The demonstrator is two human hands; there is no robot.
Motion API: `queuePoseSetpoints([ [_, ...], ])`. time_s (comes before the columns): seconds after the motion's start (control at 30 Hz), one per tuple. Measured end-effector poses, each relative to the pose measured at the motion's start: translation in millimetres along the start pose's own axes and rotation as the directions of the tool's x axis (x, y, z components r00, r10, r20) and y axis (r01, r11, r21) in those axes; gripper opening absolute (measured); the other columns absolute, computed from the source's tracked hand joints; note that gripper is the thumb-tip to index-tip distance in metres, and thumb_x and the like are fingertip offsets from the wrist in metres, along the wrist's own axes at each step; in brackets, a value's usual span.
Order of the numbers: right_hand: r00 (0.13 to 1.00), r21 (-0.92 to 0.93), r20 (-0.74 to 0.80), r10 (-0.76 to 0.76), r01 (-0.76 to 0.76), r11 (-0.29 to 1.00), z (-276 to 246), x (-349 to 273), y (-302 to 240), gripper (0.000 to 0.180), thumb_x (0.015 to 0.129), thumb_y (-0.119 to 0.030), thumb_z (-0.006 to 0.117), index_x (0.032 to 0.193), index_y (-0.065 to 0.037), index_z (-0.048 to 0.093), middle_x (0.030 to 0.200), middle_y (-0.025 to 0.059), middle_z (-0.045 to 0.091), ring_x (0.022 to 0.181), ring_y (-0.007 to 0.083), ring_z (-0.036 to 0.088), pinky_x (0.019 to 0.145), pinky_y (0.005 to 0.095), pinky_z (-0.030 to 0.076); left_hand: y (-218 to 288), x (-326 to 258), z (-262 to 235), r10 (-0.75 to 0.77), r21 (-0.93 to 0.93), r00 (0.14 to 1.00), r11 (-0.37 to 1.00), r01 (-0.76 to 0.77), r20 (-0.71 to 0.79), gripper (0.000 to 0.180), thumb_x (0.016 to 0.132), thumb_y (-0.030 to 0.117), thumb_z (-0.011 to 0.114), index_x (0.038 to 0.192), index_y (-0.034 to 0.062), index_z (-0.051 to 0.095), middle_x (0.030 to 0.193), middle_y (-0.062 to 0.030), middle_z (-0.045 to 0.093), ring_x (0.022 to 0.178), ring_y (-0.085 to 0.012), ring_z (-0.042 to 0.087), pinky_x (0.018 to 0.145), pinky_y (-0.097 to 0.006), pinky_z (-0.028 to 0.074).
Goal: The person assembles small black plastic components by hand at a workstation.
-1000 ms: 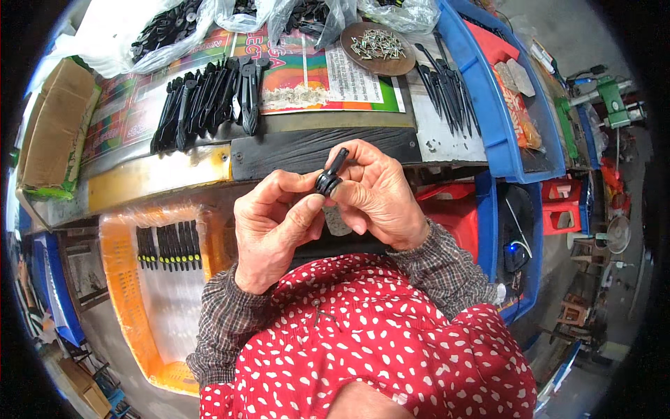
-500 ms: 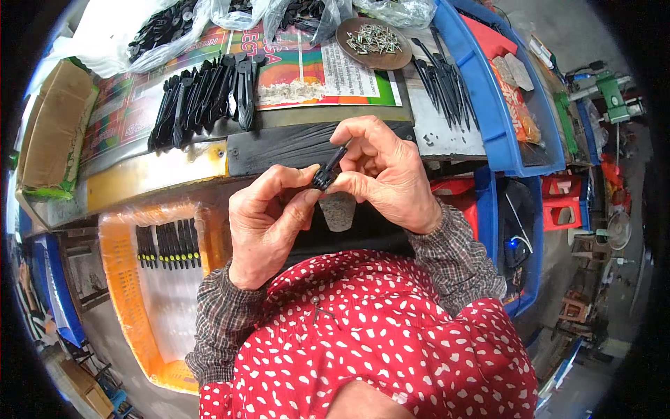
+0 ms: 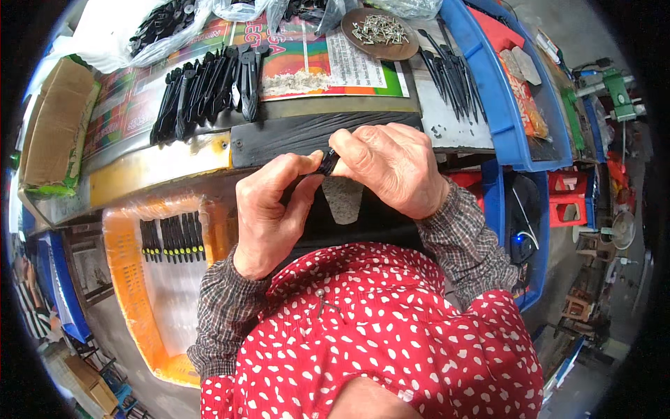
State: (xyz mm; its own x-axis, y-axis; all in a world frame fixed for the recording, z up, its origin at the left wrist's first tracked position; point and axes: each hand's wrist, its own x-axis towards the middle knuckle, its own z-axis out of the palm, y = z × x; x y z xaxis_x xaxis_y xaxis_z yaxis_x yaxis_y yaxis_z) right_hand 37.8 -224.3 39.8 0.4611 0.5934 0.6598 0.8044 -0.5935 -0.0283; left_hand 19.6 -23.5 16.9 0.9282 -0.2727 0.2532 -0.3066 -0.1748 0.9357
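A small black plastic part (image 3: pixel 327 163) is held between both hands, in front of the bench edge. My left hand (image 3: pixel 271 206) pinches one end with thumb and forefinger. My right hand (image 3: pixel 391 167) has its fingers closed over the other end and hides much of it. Below the hands a grey tapered block (image 3: pixel 343 200) shows above my lap. On the bench beyond lie a row of long black plastic pieces (image 3: pixel 209 87) and, farther right, a bunch of thin black pointed pieces (image 3: pixel 453 80). A round brown dish (image 3: pixel 352 43) holds many small silvery pins or rivets.
At the left an orange crate (image 3: pixel 127 307), lined with clear plastic, contains a row of black pieces with yellow-green spots (image 3: pixel 173 241). A cardboard box (image 3: pixel 59 126) stands on the bench's left end. Plastic bags of black parts (image 3: pixel 162 28) lie behind; a blue tray (image 3: pixel 492 91) is at right.
My right hand has turned and folded its fingers down over the black part; the thin piece that stuck up between them is now covered. Both hands rose slightly toward the bench.
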Motion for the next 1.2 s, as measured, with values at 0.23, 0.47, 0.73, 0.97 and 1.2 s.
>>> queuePoseSetpoints([
  [0.23,0.993,-0.026,0.082,-0.087,0.089,0.996,-2.8,5.3,-1.3,0.035,0.078,-0.016,0.070,0.107,0.001,0.062,0.083,0.0094,0.062,0.066,0.0219,0.063,0.053,0.0311,0.049,1.5,-1.8,-2.9,-0.120,-0.094,0.993,0.989,0.118,-0.007,0.015,0.082,-0.010,0.065,0.095,-0.0043,0.063,0.086,-0.0102,0.069,0.077,-0.0095,0.064,0.070,-0.023,0.051],
  [0.47,0.987,0.067,-0.144,-0.075,0.086,0.994,12.5,2.7,7.3,0.033,0.074,-0.013,0.065,0.104,0.000,0.059,0.074,0.0030,0.056,0.061,0.0175,0.060,0.051,0.0309,0.049,7.9,0.8,2.1,-0.207,-0.248,0.978,0.948,0.199,-0.008,0.013,0.087,-0.007,0.063,0.098,-0.0028,0.064,0.073,0.0015,0.060,0.062,-0.0011,0.050,0.055,-0.019,0.042],
  [0.73,0.971,0.382,-0.025,0.238,-0.210,0.900,2.6,7.4,-2.5,0.044,0.073,-0.005,0.074,0.112,-0.002,0.055,0.078,0.0067,0.059,0.065,0.0237,0.063,0.056,0.0320,0.051,5.1,-1.6,-1.2,-0.202,-0.367,0.979,0.910,0.192,0.012,0.017,0.089,-0.006,0.061,0.106,-0.0043,0.063,0.076,0.0007,0.061,0.061,-0.0015,0.048,0.052,-0.017,0.040],
  [0.97,0.613,0.843,0.465,0.639,-0.527,-0.108,0.3,4.0,-18.4,0.039,0.083,0.000,0.071,0.111,-0.005,0.044,0.074,0.0055,0.062,0.053,0.0098,0.057,0.044,0.0208,0.044,9.4,-7.0,-0.1,-0.216,-0.515,0.974,0.829,0.218,0.065,0.017,0.090,-0.004,0.061,0.107,-0.0044,0.063,0.082,-0.0054,0.066,0.062,-0.0042,0.052,0.053,-0.018,0.043],
  [1.2,0.504,0.796,0.601,0.620,-0.310,-0.519,11.9,-1.2,-35.5,0.032,0.086,-0.006,0.071,0.108,-0.006,0.046,0.079,0.0028,0.059,0.058,0.0078,0.057,0.039,0.0173,0.040,13.2,-7.4,5.3,-0.163,-0.712,0.983,0.680,0.173,0.083,0.019,0.091,-0.002,0.061,0.110,-0.0040,0.061,0.090,-0.0096,0.068,0.063,-0.0064,0.055,0.053,-0.019,0.044],
])
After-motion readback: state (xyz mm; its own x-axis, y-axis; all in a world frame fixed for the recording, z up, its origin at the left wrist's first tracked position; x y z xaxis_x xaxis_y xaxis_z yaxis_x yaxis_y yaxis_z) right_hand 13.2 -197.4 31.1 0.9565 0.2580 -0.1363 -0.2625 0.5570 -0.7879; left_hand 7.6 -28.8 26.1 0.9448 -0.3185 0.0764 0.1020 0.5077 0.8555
